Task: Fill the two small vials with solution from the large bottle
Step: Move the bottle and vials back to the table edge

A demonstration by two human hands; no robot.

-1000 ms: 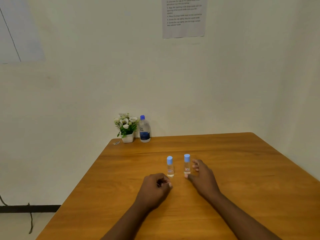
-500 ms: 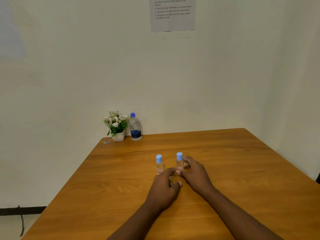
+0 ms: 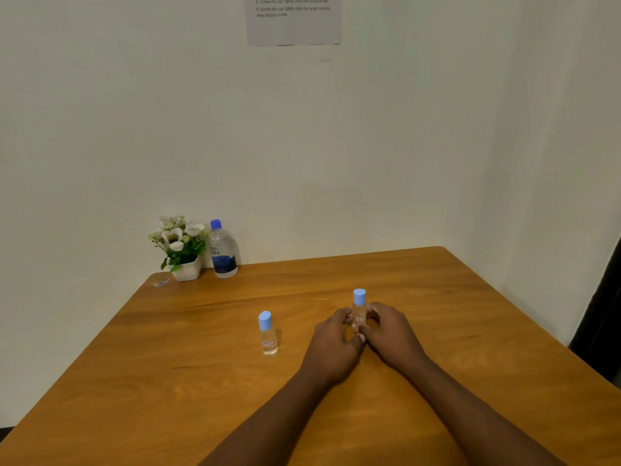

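Two small clear vials with light blue caps are on the wooden table (image 3: 168,381). The left vial (image 3: 268,334) stands alone, upright and capped. The right vial (image 3: 359,309) is upright between my two hands, its cap sticking up above my fingers. My left hand (image 3: 334,344) wraps its left side and my right hand (image 3: 391,334) its right side, fingers closed on the body. The large bottle (image 3: 222,252), clear with a blue cap and a dark blue label, stands capped at the table's far left corner.
A white pot of white flowers (image 3: 181,247) stands just left of the large bottle. A small scrap (image 3: 161,283) lies near the far left corner. A printed sheet (image 3: 294,18) hangs on the wall. Walls border the table at the back and right.
Both hands have closed around the right vial, which now sits higher between my fingers. My left hand came over from near the left vial. The view has shifted.
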